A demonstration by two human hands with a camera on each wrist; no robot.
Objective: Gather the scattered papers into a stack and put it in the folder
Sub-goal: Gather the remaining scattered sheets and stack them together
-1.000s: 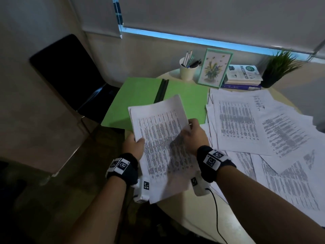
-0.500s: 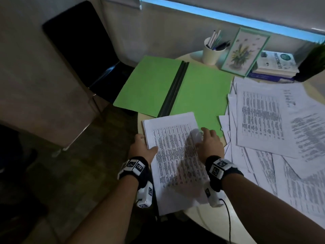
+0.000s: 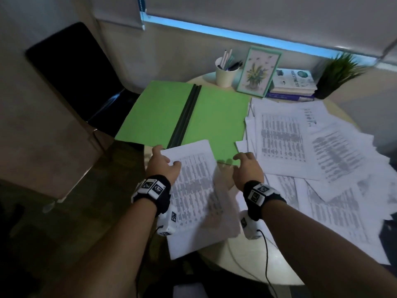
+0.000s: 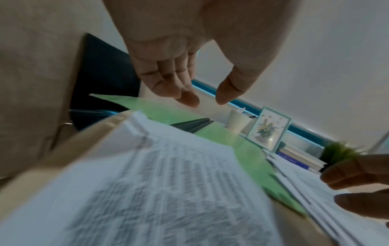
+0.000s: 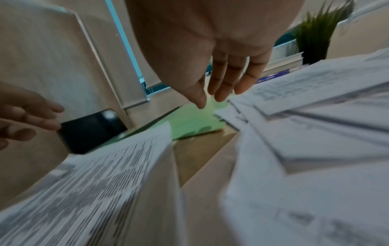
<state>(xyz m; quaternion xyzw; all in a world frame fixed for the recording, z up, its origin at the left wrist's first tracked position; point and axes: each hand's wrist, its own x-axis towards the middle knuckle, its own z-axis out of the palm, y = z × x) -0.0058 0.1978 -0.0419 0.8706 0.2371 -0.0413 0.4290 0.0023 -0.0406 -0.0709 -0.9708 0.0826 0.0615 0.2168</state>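
A stack of printed papers (image 3: 197,190) lies on the round table near its front edge, its far end overlapping the open green folder (image 3: 159,112). My left hand (image 3: 163,162) hovers at the stack's far left corner with relaxed fingers; in the left wrist view the left hand (image 4: 207,99) is above the stack (image 4: 168,183) and holds nothing. My right hand (image 3: 245,166) is off the stack's right edge, over the folder's near corner. In the right wrist view its straight fingers (image 5: 223,86) point down at the folder (image 5: 195,119). Scattered papers (image 3: 300,147) cover the table's right side.
Behind the folder stand a pen cup (image 3: 226,75), a framed plant picture (image 3: 258,72), stacked books (image 3: 294,82) and a potted plant (image 3: 339,74). A black chair (image 3: 75,72) sits left of the table (image 3: 247,265). Cables hang from my wrist cameras.
Both hands held the stack raised; it now lies on the table against the folder. Both hands have let go, and the right hand has moved right, off the stack.
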